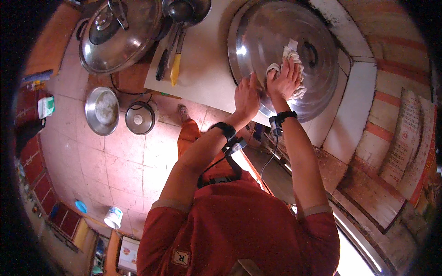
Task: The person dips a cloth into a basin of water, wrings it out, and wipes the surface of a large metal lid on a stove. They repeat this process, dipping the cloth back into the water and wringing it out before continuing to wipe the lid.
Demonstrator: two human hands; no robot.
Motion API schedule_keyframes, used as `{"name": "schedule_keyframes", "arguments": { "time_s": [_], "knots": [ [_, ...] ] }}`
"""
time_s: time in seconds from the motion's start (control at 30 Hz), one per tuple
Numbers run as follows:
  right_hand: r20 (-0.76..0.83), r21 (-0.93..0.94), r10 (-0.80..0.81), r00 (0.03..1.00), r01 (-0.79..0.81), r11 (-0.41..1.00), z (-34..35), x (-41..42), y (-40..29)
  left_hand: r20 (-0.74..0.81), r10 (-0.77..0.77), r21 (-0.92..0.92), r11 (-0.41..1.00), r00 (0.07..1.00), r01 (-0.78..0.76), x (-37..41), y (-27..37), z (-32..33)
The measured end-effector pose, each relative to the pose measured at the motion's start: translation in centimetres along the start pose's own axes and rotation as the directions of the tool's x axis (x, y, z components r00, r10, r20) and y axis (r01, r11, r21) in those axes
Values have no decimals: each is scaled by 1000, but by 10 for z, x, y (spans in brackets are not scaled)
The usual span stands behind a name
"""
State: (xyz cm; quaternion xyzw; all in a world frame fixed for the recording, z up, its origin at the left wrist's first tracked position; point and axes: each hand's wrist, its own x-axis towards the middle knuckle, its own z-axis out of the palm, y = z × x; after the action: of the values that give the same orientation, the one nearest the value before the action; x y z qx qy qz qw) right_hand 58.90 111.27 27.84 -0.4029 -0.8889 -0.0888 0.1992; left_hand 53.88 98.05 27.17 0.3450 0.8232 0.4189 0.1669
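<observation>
A large round metal lid [262, 31] with a dark loop handle [311, 54] lies before me at the stove's level. My right hand [285, 81] presses a crumpled whitish cloth [297, 90] onto the lid's surface, left of the handle, with its fingers laid over the fabric. At the lid's near left rim is my left hand [247, 98], its fingers bent and their tips against or just over the edge. Whether those fingers grip the rim cannot be made out. Each wrist carries a dark strap with a small device and cable.
A pale counter top [203, 69] holds ladles, one with a yellow handle [176, 69]. Left of it sits a big lidded pan [121, 45]. On the tiled floor stand a metal basin [102, 110], a round metal-topped appliance [140, 119] and a white bucket [113, 217]. A brick wall [397, 79] rises on the right.
</observation>
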Motion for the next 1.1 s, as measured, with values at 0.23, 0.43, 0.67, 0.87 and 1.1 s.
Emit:
{"name": "schedule_keyframes", "arguments": {
  "time_s": [0.23,0.43,0.67,0.87,1.1],
  "knots": [
    [18,1,17,1000,-17,1000,1,0,1,-31,0,8,1000,1000,0,2,0,4],
    [32,5,29,999,-29,1000,-3,1,-2,30,-44,-11,999,999,44,2,2,1],
    [-8,-10,12,1000,-12,1000,0,2,0,15,-53,-12,998,998,54,6,4,-1],
    [3,0,19,1000,-19,1000,1,0,-2,14,-68,1,998,998,68,7,3,0],
    [-11,-3,5,1000,-5,1000,1,1,0,-1,-42,-4,999,999,42,3,1,4]
  ]
}}
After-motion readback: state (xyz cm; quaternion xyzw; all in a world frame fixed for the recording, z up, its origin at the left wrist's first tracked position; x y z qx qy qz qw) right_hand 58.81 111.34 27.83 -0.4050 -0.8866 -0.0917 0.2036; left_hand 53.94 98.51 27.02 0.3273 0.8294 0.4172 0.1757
